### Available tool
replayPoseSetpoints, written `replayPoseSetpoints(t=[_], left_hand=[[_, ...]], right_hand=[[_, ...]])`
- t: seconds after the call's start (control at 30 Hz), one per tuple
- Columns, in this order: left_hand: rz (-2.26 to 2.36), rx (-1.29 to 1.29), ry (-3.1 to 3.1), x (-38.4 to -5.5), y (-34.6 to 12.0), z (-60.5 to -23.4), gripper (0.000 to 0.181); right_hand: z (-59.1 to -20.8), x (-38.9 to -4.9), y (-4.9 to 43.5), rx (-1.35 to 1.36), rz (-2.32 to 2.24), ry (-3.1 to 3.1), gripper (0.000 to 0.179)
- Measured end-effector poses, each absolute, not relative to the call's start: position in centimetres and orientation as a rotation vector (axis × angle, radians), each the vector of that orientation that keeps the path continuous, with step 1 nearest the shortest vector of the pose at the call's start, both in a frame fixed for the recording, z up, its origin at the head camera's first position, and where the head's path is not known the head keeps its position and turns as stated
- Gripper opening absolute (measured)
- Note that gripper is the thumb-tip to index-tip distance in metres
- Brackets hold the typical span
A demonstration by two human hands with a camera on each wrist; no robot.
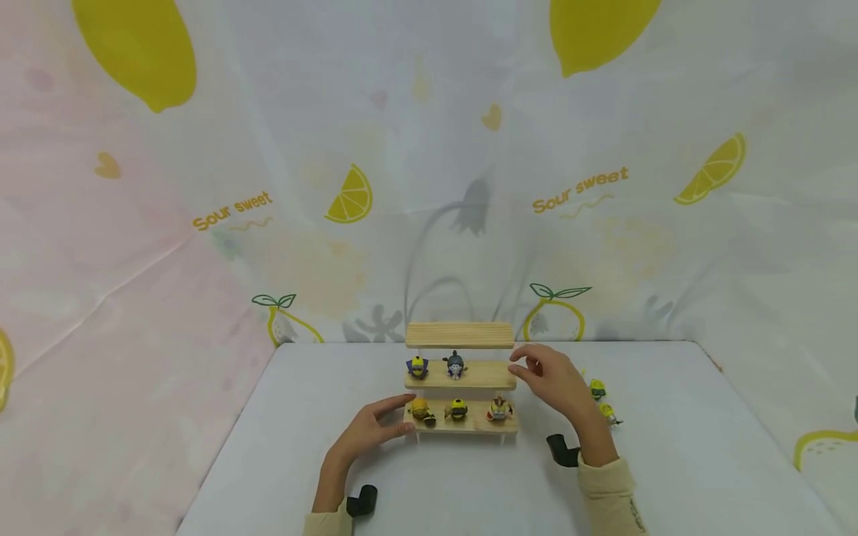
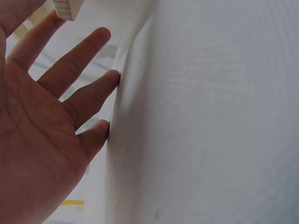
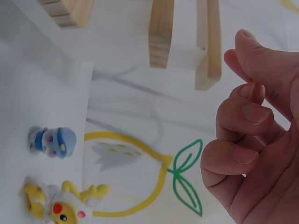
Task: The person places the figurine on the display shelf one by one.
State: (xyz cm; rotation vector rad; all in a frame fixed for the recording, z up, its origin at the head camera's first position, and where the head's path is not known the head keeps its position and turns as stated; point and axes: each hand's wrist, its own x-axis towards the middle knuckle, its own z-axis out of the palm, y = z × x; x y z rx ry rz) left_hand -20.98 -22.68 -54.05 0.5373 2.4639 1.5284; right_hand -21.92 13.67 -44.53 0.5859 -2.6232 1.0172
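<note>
A three-tier wooden display stand (image 1: 462,376) stands on the white table. Its middle tier holds a yellow-and-purple figurine (image 1: 418,366) and a dark-topped, white-faced figurine (image 1: 455,365). Along the bottom tier sit an orange-yellow figurine (image 1: 420,409), a yellow-and-black one (image 1: 457,409) and a white, red and yellow one (image 1: 499,409). My left hand (image 1: 374,428) rests against the bottom tier's left end, its fingers spread in the left wrist view. Beside the middle tier's right end is my right hand (image 1: 553,376), thumb and index finger apart, the other fingers loosely curled; I see nothing held.
Right of my right forearm lie small yellow figurines (image 1: 606,412) on the table (image 1: 697,432). The right wrist view shows a blue-capped figurine (image 3: 58,141) and a yellow one with red cheeks (image 3: 65,207). A lemon-printed cloth (image 1: 429,268) hangs behind the table.
</note>
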Motion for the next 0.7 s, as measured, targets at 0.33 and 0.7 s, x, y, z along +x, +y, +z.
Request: replayPoseSetpoints(t=[0.33,0.7], left_hand=[[1.521,0.554,2.473,-20.9,-22.6,-53.9,0.060],[1.518,0.544,2.482,-21.0,-22.7,-54.1,0.058]], right_hand=[[-45.4,-20.8,16.0,0.508,0.983,-2.614,0.015],[-45.8,-19.5,19.1,0.366,0.983,-2.687,0.019]])
